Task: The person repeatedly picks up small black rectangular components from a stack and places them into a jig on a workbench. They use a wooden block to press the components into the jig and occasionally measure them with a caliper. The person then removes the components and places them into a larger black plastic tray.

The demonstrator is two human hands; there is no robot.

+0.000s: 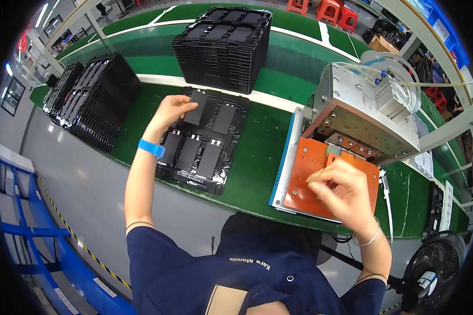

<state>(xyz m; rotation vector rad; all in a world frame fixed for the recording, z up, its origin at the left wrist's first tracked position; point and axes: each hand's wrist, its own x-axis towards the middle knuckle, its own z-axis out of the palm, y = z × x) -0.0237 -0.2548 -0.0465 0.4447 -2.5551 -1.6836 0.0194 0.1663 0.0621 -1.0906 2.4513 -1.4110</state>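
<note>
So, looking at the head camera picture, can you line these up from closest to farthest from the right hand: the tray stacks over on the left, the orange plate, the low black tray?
Starting at the right hand:
1. Orange plate: right beneath it.
2. Low black tray: mid-left.
3. Tray stacks: far left.

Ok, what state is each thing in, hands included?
Left hand: gripping black piece
Black piece: held over tray; fully lifted or not, unclear
Tray: partly filled, other pieces lying in it
Tray stacks: piled high
Right hand: curled over orange plate; holding anything, unclear
Orange plate: lying flat, partly hidden
Metal machine: overhanging the plate's far side
Blue wristband: worn
Fan: running or not, unclear
</note>
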